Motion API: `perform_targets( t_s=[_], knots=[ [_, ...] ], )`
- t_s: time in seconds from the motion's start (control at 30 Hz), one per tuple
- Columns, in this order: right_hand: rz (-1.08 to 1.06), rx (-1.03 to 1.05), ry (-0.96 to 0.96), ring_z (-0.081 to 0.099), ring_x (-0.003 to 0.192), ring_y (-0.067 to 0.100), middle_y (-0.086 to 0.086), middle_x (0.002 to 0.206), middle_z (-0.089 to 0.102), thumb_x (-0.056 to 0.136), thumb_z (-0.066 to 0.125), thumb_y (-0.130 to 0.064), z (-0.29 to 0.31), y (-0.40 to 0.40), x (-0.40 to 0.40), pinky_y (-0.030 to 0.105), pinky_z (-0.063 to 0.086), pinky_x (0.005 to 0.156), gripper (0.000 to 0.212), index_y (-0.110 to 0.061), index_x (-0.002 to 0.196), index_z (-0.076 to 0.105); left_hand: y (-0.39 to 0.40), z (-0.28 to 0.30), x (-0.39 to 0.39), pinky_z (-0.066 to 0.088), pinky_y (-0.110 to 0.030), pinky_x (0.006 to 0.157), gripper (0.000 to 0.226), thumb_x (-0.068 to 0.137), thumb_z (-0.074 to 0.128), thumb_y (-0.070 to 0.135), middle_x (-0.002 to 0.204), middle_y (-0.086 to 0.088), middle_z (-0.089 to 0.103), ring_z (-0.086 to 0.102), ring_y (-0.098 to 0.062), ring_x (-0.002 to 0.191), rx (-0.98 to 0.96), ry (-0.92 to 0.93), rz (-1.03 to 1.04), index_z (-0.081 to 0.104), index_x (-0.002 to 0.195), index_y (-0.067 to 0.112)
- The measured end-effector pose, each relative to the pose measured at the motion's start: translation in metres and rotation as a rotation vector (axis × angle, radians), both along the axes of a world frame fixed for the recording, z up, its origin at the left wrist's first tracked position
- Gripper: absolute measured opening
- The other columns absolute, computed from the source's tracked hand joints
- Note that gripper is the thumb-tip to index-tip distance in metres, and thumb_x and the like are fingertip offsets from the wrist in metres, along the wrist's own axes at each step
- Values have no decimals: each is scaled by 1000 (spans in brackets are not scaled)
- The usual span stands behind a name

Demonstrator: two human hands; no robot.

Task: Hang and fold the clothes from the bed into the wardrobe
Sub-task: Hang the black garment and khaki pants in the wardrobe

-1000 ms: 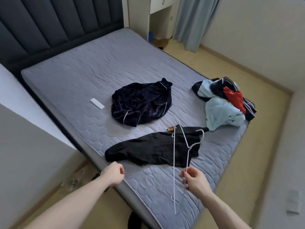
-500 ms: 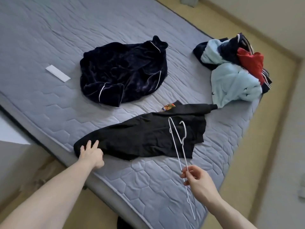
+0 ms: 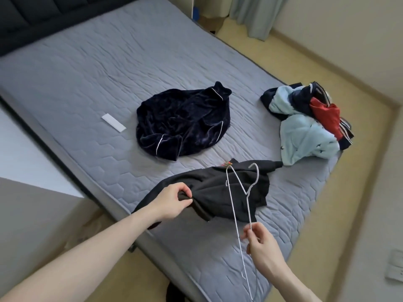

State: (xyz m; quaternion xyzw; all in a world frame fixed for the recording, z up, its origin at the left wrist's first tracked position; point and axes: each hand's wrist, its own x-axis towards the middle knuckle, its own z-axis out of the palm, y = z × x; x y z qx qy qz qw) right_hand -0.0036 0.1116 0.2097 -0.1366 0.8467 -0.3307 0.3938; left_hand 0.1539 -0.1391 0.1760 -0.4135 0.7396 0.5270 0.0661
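At the bed's near edge our left hand pinches the black garment, lying leftward of the white wire hanger gripped in our right hand.

White strip, perhaps paper; pale curtain; tan floor.

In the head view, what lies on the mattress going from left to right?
White strip → dark blue velvet garment → black garment, pinched by the left hand → mixed pile of clothes.
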Motion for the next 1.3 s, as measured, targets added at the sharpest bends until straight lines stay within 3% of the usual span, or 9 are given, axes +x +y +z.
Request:
perform_targets(
  t_s=[0.1, 0.33, 0.5, 0.6, 0.67, 0.77, 1.0, 1.17, 1.3],
  knots=[
    [0, -33, 23, 55, 58, 15, 9, 92, 68, 107, 42, -12, 46, -3, 7, 39, 54, 62, 22, -18, 91, 56, 13, 86, -20, 47, -18, 58, 8, 89, 74, 22, 68, 15, 66, 57, -4, 57, 151, 158, 44, 69, 86, 27],
    [134, -163, 60, 52, 50, 2, -15, 100, 68, 88, 72, -12, 122, 20, 28, 13, 38, 51, 30, -25, 103, 49, 46, 242, -45, 48, -15, 81, 9, 90, 74, 12, 81, 13, 73, 65, -2, 81, 393, 331, 114, 76, 92, 22],
    [142, -271, 86, 54, 65, 3, -26, 115, 62, 64, 91, -49, 159, 18, 41, 26, 48, 55, 67, -28, 94, 35, 73, 309, -52, 51, -15, 71, 12, 93, 70, 13, 75, 13, 73, 67, 0, 73, 455, 340, 159, 74, 99, 23],
    [138, -326, 106, 49, 59, 4, -18, 90, 66, 63, 91, -46, 177, 8, 31, 24, 42, 51, 64, -27, 86, 34, 86, 336, -51, 53, -14, 66, 13, 95, 68, 13, 75, 12, 74, 68, 1, 70, 486, 366, 195, 73, 102, 23],
    [183, -325, 146, 43, 57, 9, -13, 66, 52, 73, 82, -36, 192, 1, 17, 26, 36, 51, 50, -22, 78, 35, 86, 354, -44, 52, -13, 66, 14, 95, 68, 12, 78, 13, 75, 70, 2, 73, 409, 384, 202, 72, 102, 23],
    [312, -333, 188, 42, 63, 15, -4, 67, 43, 86, 71, -23, 216, -2, -16, 37, 35, 58, 40, -20, 74, 33, 76, 382, -17, 50, -9, 65, 16, 92, 72, 10, 79, 14, 75, 69, 2, 73, 119, 323, 219, 72, 101, 24],
    [578, -489, 379, 43, 52, 5, -8, 62, 51, 91, 68, -14, 281, 11, -76, 19, 37, 49, 34, -16, 76, 38, 92, 404, 34, 45, -23, 73, 23, 84, 80, 43, 90, 10, 66, 63, -9, 83, -604, -143, 72, 66, 99, 32],
    [570, -636, 330, 60, 67, -6, -5, 70, 62, 93, 69, -12, 325, 21, -94, 11, 44, 55, 41, -22, 72, 37, 119, 408, 32, 48, -30, 71, 33, 88, 72, 53, 84, 1, 68, 63, -17, 81, -661, -167, 246, 68, 83, 20],
    [538, -682, 299, 44, 64, 10, 1, 69, 47, 96, 67, -17, 360, 29, -108, 29, 41, 64, 38, -20, 73, 37, 145, 408, 26, 39, -27, 58, 56, 92, 63, 60, 57, 3, 55, 50, -11, 55, -647, -171, 273, 55, 62, 14]
  ],
)
